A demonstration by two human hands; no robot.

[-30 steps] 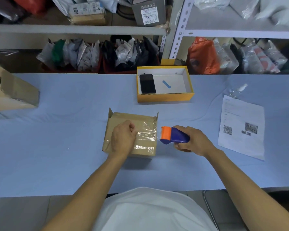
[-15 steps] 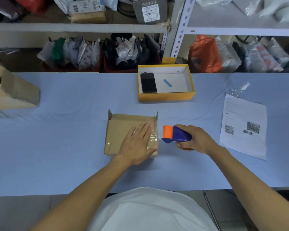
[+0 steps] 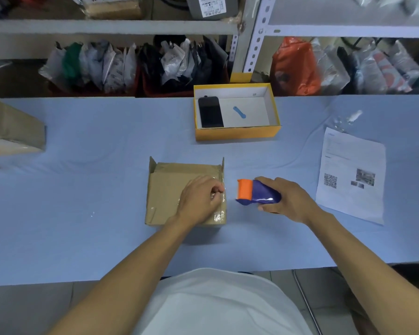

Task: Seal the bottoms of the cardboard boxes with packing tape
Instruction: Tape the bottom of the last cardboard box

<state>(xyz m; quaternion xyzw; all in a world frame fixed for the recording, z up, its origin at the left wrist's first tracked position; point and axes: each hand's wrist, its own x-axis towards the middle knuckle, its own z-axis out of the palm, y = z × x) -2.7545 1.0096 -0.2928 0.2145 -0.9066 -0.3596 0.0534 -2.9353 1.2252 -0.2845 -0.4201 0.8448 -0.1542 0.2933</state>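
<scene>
A small brown cardboard box lies bottom up on the blue table, with clear packing tape shining along its right side. My left hand rests on the box top near the right edge, fingers curled, knuckles and fingertips against the tape. Just right of the box, my right hand grips a blue tape dispenser with an orange head, held low over the table, the head pointing at the box.
A yellow open box holding a black phone and a blue tool sits behind. A printed sheet lies at the right, a larger cardboard box at the left edge. Shelves of bagged goods line the back.
My left hand, flat on the box half a second ago, has curled its fingers and slid toward the right edge. The right hand and dispenser stay nearly in place.
</scene>
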